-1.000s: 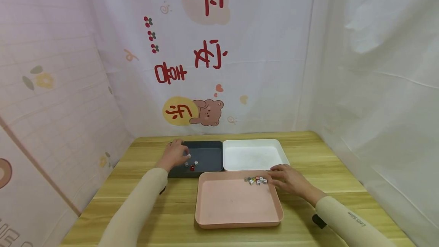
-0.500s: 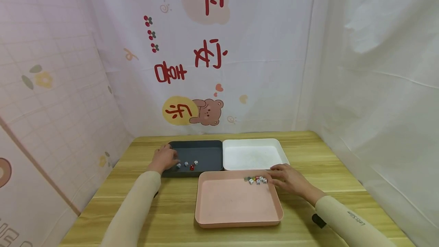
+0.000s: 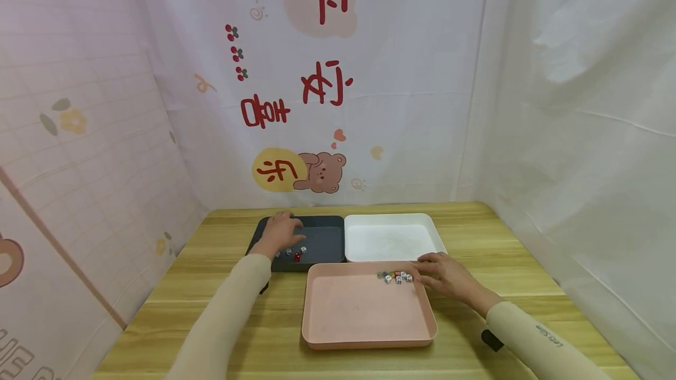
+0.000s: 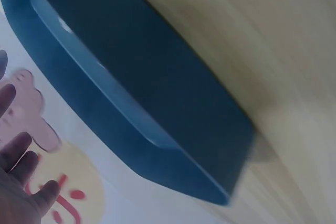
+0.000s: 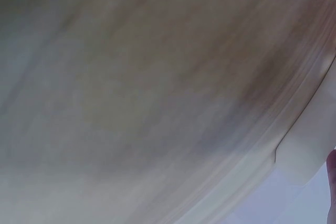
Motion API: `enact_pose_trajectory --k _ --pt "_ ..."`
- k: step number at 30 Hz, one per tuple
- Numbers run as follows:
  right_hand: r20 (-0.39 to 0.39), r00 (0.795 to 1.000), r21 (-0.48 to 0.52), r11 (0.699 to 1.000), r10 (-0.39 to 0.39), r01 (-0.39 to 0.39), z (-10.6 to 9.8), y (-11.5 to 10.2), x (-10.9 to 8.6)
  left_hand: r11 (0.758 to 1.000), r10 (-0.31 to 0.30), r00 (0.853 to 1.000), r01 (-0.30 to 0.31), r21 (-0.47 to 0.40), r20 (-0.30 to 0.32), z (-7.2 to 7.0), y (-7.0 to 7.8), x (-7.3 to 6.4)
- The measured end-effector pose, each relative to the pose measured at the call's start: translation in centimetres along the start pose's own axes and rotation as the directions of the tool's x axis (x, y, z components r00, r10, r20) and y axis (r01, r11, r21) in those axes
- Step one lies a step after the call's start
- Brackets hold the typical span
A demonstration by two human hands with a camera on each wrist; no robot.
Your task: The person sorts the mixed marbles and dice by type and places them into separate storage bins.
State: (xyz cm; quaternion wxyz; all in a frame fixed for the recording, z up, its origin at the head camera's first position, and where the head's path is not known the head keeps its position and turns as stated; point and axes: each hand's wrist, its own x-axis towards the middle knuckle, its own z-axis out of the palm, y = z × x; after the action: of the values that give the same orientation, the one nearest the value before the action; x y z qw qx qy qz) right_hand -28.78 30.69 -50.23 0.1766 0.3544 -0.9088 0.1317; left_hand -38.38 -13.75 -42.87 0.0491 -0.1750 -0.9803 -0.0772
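My left hand (image 3: 280, 232) hovers over the dark tray (image 3: 330, 239) with its fingers apart and nothing held. In the left wrist view, the same hand (image 4: 21, 177) shows spread fingers beside that tray's wall. Below it lie a red die (image 3: 297, 257), a white die (image 3: 303, 249) and a couple of other pale dice, partly hidden by the hand. My right hand (image 3: 449, 277) rests at the far right corner of the pink tray (image 3: 364, 315), its fingers loosely bent over the rim. Several dice (image 3: 398, 278), white, red and see-through ones, cluster near those fingertips.
A white tray (image 3: 391, 239) stands right of the dark one, behind the pink tray. All three are on a wooden table (image 3: 264, 333). Printed cloth (image 3: 412, 104) walls in the back and both sides.
My left hand set a white die down at the dark tray's left, let go, then moved right and away over the tray. My right hand has stayed put.
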Motion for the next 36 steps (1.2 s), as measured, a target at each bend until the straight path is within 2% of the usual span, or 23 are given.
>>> enact_pose_trajectory --k 8,13,18,22,28,33,36 --pt "-0.001 1.000 0.003 1.000 0.008 -0.008 0.0 -0.1 -0.1 0.992 0.108 0.994 -0.107 -0.069 0.003 0.5 4.5 1.4" --pt "-0.004 1.000 0.004 1.000 0.017 -0.017 0.1 -0.1 -0.1 0.973 0.220 0.976 -0.219 -0.067 0.000 0.9 7.8 1.7" --pt "-0.007 1.000 0.009 1.000 0.020 -0.020 0.1 0.0 -0.1 0.938 0.345 0.938 -0.345 -0.022 0.004 1.1 11.1 1.6" --pt "-0.030 1.000 0.009 1.000 0.009 -0.008 0.2 0.0 -0.1 0.901 0.432 0.902 -0.432 0.027 0.029 1.4 13.5 1.5" --pt "-0.045 0.999 0.010 1.000 0.009 -0.009 0.1 0.0 -0.2 0.839 0.516 0.851 -0.525 0.146 0.093 2.7 16.7 1.1" --pt "-0.037 0.999 0.007 1.000 0.006 -0.006 0.0 0.1 -0.2 0.802 0.552 0.824 -0.566 0.191 0.124 3.9 18.5 0.7" --pt "-0.040 0.999 0.000 1.000 -0.009 0.009 0.1 0.1 -0.1 0.789 0.553 0.821 -0.571 0.230 0.141 4.5 19.0 0.7"
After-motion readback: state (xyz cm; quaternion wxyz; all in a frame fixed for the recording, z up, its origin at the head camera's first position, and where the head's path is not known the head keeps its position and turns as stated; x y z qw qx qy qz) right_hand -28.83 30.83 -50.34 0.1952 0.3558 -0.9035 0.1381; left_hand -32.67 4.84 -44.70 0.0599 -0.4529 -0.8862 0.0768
